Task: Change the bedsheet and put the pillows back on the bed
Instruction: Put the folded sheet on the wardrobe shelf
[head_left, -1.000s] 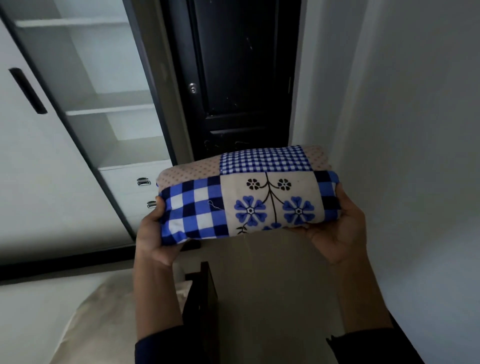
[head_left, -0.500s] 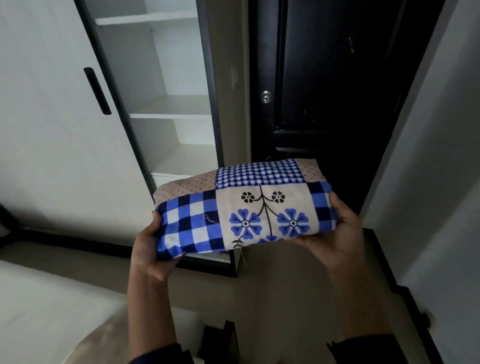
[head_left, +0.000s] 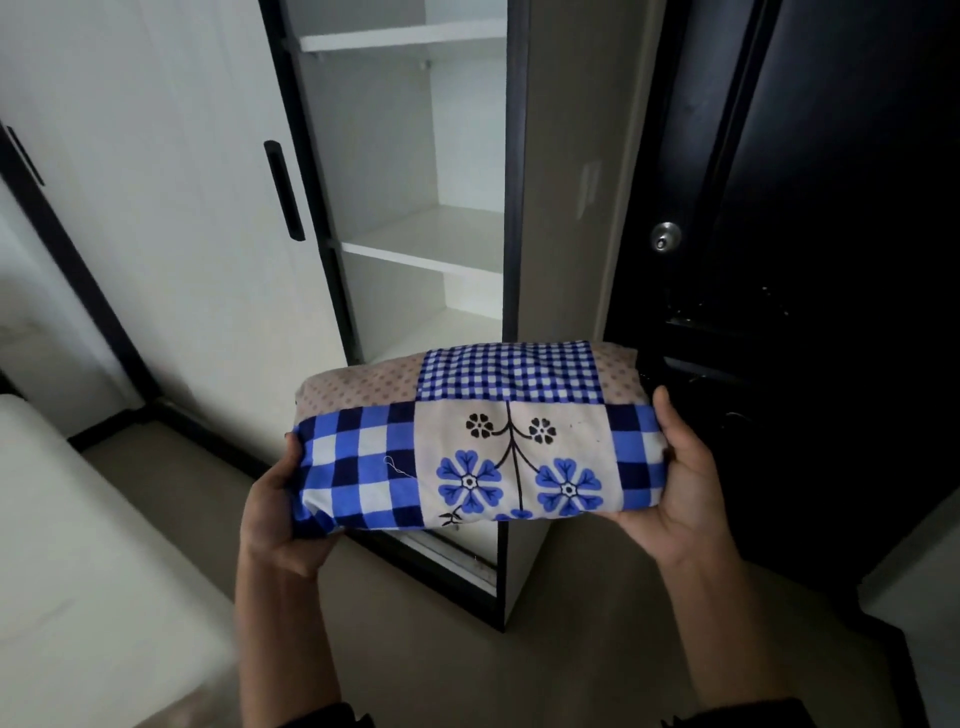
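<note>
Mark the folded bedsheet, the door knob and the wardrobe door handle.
folded bedsheet (head_left: 478, 441): head view, centre of patterned front face.
door knob (head_left: 665, 236): head view, round metal face.
wardrobe door handle (head_left: 284, 190): head view, mid-length of black bar.

Head camera looks forward and down — close over both forearms; wardrobe (head_left: 405, 249) ahead.

Dark sleeves (head_left: 332, 716) pushed up, forearms bare

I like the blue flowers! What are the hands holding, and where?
A folded bedsheet, held by its two short ends: left hand and right hand.
</note>
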